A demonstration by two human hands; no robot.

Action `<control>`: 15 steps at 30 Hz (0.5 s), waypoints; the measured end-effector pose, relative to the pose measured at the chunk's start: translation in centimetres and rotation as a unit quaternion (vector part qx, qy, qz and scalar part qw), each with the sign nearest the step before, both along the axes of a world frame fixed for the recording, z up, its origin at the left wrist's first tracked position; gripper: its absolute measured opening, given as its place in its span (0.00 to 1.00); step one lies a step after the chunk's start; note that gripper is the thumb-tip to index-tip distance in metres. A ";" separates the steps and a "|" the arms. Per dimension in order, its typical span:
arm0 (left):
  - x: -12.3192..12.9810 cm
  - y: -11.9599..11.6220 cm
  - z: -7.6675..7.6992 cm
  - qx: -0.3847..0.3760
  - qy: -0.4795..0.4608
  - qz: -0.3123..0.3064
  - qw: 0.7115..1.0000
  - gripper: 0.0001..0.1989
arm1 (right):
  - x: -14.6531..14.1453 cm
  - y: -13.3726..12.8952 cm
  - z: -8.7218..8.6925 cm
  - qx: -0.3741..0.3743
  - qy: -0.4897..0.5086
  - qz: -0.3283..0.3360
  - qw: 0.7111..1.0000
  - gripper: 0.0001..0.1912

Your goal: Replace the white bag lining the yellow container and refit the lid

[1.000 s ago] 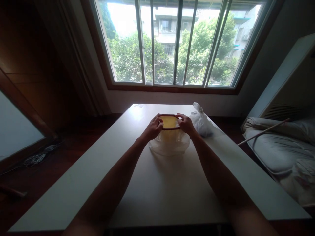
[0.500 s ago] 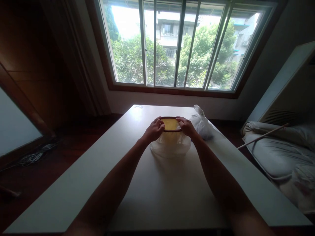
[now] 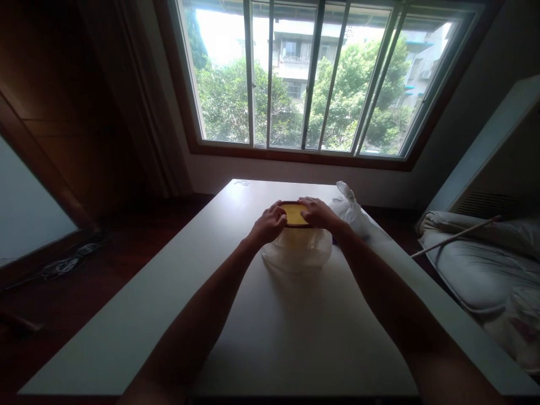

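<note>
A yellow container with a dark brown, rounded rim stands on the white table. A whitish, see-through plastic bag hangs loosely round its outside, below the rim. My left hand grips the left side of the rim, fingers curled, thumb toward the inside. On the opposite side, my right hand is closed over the rim, its fingers reaching along the far edge. How far the bag goes under the fingers is hidden.
A knotted white plastic bag sits just right of the container on the table. Beyond the table's right edge lie a folded mattress-like bundle and a thin stick. Cables lie on the floor at left.
My right hand has shifted inward along the rim, toward the middle of its far edge. My left hand keeps its hold. The whole view has shifted slightly.
</note>
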State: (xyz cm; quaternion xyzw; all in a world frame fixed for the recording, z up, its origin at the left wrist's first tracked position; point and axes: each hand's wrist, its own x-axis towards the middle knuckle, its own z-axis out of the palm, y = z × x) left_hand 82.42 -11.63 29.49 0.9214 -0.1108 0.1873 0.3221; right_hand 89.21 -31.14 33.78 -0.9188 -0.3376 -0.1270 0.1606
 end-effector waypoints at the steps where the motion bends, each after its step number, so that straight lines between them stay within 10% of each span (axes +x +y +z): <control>1: 0.0 0.0 0.0 0.000 0.000 -0.001 1.000 0.17 | -0.1 0.6 0.2 -0.009 0.002 0.009 1.000 0.28; 15: 0.2 0.1 -0.8 0.014 -0.012 0.011 1.000 0.18 | 1.8 2.5 -1.8 -0.066 0.005 0.062 0.996 0.30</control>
